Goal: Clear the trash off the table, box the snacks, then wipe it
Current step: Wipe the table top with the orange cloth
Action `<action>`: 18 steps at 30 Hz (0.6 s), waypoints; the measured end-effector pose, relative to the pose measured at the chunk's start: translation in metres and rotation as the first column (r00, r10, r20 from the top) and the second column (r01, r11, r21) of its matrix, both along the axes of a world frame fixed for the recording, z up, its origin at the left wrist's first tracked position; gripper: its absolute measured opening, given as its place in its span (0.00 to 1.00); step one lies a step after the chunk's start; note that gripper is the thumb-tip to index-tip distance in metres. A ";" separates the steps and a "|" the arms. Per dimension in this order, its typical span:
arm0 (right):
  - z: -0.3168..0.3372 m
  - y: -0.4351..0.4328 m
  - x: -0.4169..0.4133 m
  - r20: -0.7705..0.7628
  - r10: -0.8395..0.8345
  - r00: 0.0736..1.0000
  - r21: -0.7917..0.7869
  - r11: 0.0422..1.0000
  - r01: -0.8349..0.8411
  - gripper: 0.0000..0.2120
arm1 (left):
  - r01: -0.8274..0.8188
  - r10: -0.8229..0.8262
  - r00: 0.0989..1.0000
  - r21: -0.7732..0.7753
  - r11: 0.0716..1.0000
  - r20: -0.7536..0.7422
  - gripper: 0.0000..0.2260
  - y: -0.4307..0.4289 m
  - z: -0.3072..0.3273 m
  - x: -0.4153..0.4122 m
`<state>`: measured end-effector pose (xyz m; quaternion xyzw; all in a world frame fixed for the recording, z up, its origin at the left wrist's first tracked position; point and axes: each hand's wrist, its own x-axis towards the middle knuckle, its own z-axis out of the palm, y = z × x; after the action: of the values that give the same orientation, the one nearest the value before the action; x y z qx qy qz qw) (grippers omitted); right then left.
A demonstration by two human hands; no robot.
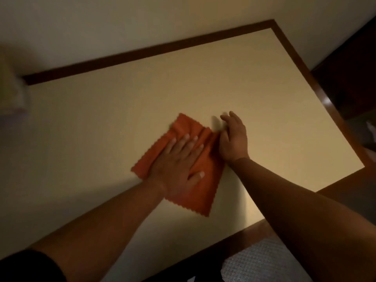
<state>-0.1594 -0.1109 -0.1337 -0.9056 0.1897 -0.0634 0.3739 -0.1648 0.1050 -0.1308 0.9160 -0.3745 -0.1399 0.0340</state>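
Note:
An orange cloth (183, 127) with a zigzag edge lies folded near the middle of the cream table (101, 123). My left hand (179, 161) lies flat on top of it, fingers straight and spread, pressing it down. My right hand (234, 137) rests on the table at the cloth's right edge, fingers relaxed, its thumb side touching the cloth's fold. Whether it pinches the cloth is hidden.
The table has a dark wooden border (317, 82) and stands against a pale wall. A blurred pale object (12, 92) sits at the far left edge. A dark piece of furniture (350, 74) stands to the right, and a light waffle-textured fabric (262, 263) lies below the near edge.

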 end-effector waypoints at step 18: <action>-0.005 -0.137 -0.091 -0.281 -0.093 0.955 -0.308 0.951 0.002 0.23 | -0.280 0.276 0.959 0.070 0.957 0.062 0.36 -0.077 0.001 0.001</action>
<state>-0.2508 -0.2484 -0.1385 -0.9469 0.2526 0.0334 0.1961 -0.1639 0.0285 -0.1298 0.9634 -0.2371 -0.1246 0.0077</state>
